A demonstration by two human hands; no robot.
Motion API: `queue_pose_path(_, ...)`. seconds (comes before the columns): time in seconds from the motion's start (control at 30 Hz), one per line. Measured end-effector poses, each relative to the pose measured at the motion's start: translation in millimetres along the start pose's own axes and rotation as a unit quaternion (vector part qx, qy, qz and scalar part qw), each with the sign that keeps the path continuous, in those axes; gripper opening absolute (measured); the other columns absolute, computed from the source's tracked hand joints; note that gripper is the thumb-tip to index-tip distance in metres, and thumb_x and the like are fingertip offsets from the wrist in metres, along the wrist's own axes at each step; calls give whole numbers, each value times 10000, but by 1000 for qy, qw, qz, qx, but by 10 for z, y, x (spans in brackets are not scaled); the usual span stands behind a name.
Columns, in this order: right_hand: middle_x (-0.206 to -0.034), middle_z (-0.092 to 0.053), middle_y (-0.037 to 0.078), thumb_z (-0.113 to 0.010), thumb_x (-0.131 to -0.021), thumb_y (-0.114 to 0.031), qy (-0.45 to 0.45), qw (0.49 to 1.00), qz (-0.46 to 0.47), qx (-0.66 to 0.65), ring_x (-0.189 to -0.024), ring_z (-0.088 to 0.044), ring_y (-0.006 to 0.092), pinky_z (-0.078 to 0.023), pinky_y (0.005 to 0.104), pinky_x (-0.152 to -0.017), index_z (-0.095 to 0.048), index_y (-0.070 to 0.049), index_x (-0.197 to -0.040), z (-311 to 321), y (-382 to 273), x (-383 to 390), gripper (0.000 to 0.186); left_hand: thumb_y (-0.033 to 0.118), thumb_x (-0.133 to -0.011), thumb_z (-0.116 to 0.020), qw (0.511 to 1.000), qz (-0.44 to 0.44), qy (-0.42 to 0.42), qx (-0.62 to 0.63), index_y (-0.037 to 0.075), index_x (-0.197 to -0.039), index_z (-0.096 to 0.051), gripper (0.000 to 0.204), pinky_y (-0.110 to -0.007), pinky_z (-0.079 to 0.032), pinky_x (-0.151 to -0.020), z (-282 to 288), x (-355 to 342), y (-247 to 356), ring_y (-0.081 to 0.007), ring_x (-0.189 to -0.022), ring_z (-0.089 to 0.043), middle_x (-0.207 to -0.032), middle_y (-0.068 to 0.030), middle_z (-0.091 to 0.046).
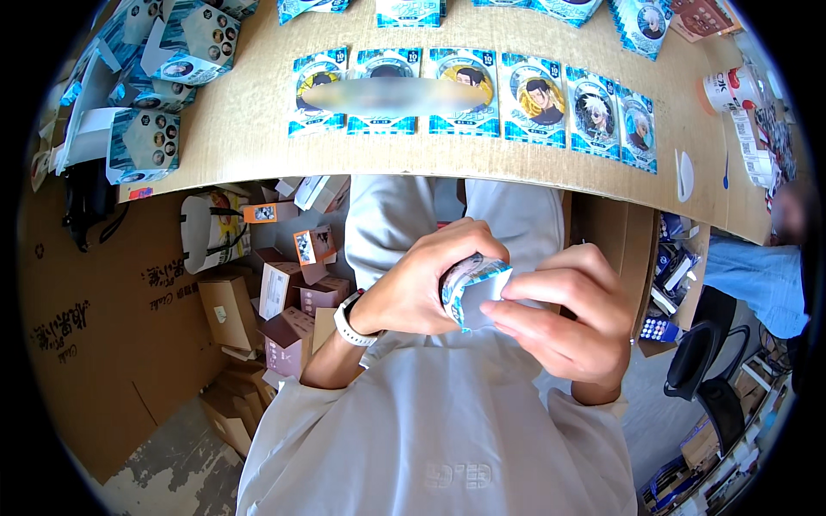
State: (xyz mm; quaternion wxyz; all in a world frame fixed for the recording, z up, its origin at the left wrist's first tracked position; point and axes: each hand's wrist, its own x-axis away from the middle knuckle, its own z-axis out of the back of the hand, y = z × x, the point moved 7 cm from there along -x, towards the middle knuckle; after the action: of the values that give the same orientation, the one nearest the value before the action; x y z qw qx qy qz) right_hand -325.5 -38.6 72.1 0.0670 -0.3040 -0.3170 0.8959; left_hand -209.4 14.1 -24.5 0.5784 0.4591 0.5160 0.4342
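Over my lap, my left hand [434, 279], with a white band on its wrist, wraps round a small blue printed packet [460, 297]. The packet is tilted, and its pale, whitish inner face shows toward the right. My right hand [568, 314] has its fingers closed in a pinch at the packet's right edge. Whether anything else is between those fingertips is too small to make out. Beyond both hands, on the table, lies a row of several blue picture cards [535, 99]; a blurred patch covers part of the left ones.
The wooden table [232, 142] has its near edge just beyond my hands. Blue printed boxes [144, 142] stand at its left end, and a white cup [727, 90] at its right. Small cartons [288, 340] crowd the floor on the left. A black chair [701, 353] is at right, near another person's jeans [757, 284].
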Motion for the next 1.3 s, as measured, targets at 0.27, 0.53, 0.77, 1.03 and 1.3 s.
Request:
queue_pose_path(0.27, -842, -578, 40, -734, -693, -36, -187, 981, -56, 22, -682, -571, 195, -489, 331, -586, -643, -20, -828, -265, 29, 133, 164, 22, -593, -809, 992, 41, 5, -115, 49, -1007, -612, 460, -376, -451, -821, 31, 2, 57, -305, -865, -560, -914, -91, -590)
queue_pose_path(0.53, -853, -564, 78, -643, -732, -23, -288, 956, -50, 32, -708, -610, 228, -519, 357, -601, -647, 11, -862, -433, 50, 219, 134, -1, -580, -802, 989, 48, -33, -134, 57, -1011, -616, 473, -405, -463, -884, 17, -23, 88, -319, -849, -548, -875, -79, -573)
queue_pose_path(0.77, -1111, -686, 81, -686, -702, 66, -205, 976, -61, 28, -664, -637, 217, -533, 297, -563, -692, 79, -982, -195, 20, 114, 280, 111, -676, -874, 994, 54, -67, -63, 20, -1097, -588, 518, -361, -460, -794, 151, 52, -3, -290, -890, -567, -983, -107, -586)
queue_pose_path(1.03, -985, -706, 230, -726, -759, -91, -52, 994, 3, -93, -819, -714, 319, -593, 349, -678, -669, 58, -824, 110, 171, 193, 172, 343, -698, -901, 986, 77, -137, 57, -5, -1361, -419, 891, -355, -376, -989, 163, 145, -59, -248, -1136, -475, -1193, -122, -467)
queue_pose_path(1.3, -1073, -663, 215, -728, -720, 129, 70, 963, -146, -216, -815, -633, 155, -518, 237, -711, -550, 1, -786, 58, 537, 364, 229, 105, -908, -706, 982, 176, -22, 71, -6, -1238, -516, 397, -326, -395, -947, 84, 160, -105, -156, -1047, -487, -1104, -75, -539)
